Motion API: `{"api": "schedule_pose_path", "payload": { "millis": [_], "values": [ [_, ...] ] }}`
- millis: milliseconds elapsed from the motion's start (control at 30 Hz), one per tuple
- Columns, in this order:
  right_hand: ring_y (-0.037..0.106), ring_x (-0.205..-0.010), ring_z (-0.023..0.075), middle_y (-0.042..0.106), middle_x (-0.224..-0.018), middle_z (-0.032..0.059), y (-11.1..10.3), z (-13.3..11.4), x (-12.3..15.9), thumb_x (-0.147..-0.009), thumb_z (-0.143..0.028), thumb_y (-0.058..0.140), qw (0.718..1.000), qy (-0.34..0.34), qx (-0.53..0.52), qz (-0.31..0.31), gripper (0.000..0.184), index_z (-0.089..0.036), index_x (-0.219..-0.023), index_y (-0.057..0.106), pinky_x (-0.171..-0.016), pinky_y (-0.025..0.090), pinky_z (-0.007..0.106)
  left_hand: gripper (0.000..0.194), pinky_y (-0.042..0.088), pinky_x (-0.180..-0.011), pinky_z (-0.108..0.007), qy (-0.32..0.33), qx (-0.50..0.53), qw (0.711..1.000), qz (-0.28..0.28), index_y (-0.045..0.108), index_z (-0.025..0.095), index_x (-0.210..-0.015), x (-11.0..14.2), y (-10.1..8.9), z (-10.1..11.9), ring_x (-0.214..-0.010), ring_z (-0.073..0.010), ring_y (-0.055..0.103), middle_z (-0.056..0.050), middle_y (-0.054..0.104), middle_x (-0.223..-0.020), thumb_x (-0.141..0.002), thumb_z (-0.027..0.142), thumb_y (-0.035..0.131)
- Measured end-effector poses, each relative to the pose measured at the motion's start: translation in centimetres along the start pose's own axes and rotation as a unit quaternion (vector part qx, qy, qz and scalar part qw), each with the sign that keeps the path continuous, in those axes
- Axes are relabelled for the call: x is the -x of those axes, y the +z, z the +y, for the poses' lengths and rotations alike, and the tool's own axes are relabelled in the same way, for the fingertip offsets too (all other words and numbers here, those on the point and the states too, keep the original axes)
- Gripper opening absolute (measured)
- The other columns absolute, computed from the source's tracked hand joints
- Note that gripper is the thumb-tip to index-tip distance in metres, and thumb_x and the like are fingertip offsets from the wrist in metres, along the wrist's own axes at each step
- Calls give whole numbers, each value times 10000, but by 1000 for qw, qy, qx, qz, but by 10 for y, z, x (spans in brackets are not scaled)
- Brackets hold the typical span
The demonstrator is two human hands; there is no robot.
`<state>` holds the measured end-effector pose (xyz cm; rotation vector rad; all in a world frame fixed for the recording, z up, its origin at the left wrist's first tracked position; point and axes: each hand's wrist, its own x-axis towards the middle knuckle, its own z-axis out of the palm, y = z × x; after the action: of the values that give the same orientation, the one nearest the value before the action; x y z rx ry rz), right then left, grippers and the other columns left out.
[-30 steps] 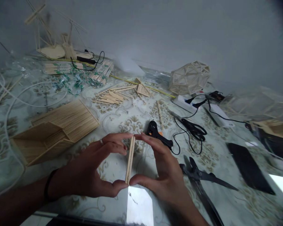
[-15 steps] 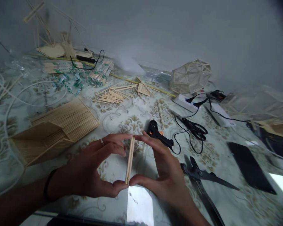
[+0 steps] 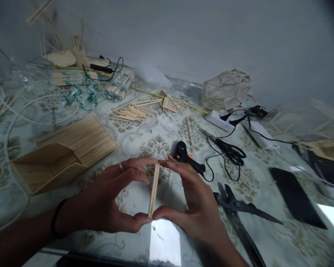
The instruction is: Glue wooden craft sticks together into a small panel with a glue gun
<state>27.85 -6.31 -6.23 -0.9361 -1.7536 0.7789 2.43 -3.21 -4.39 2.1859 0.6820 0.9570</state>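
A pair of thin wooden sticks [image 3: 154, 189], pressed side by side, stands nearly upright above the table's near edge. My left hand [image 3: 105, 200] pinches them from the left, index finger at the top end and thumb at the bottom end. My right hand [image 3: 192, 200] mirrors this from the right, fingertips touching the same two ends. A ring sits on a finger of my left hand and a dark band circles that wrist. Just behind my right fingers a black glue gun [image 3: 187, 157] lies on the patterned tablecloth [image 3: 156, 141].
A house-shaped stick model [image 3: 64, 154] lies at left. Loose sticks [image 3: 133, 111] and packets lie behind. A geodesic stick ball [image 3: 225, 89], a power strip [image 3: 218, 120] with black cables, scissors [image 3: 225, 146], dark cutters [image 3: 239, 215] and a black phone [image 3: 295, 196] are at right.
Both hands keep the same pinch on the sticks. The view has tilted up very slightly; nothing else has moved.
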Motion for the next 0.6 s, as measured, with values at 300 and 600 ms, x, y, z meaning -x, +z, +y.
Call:
{"api": "schedule_pose_path", "payload": {
  "millis": [300,600],
  "values": [
    [669,-1475,365,766,-1492,68,0,2,6,-790,-496,1031,1000,17,9,11,926,-426,-1602,592,-1279,519,597,615,648,-1084,-482,-8,-4,1000,-2,536,297,-1263,1,0,0,-1294,-327,777,-155,670,-1578,-771,188,888],
    [679,-1455,377,759,-1495,84,-1,4,7,-802,-510,1021,1000,13,18,3,929,-411,-1612,577,-1253,537,614,620,643,-1106,-514,-16,-21,1000,-12,522,283,-1254,1,-1,1,-1341,-344,755,-170,661,-1584,-765,188,891]
  ]
}}
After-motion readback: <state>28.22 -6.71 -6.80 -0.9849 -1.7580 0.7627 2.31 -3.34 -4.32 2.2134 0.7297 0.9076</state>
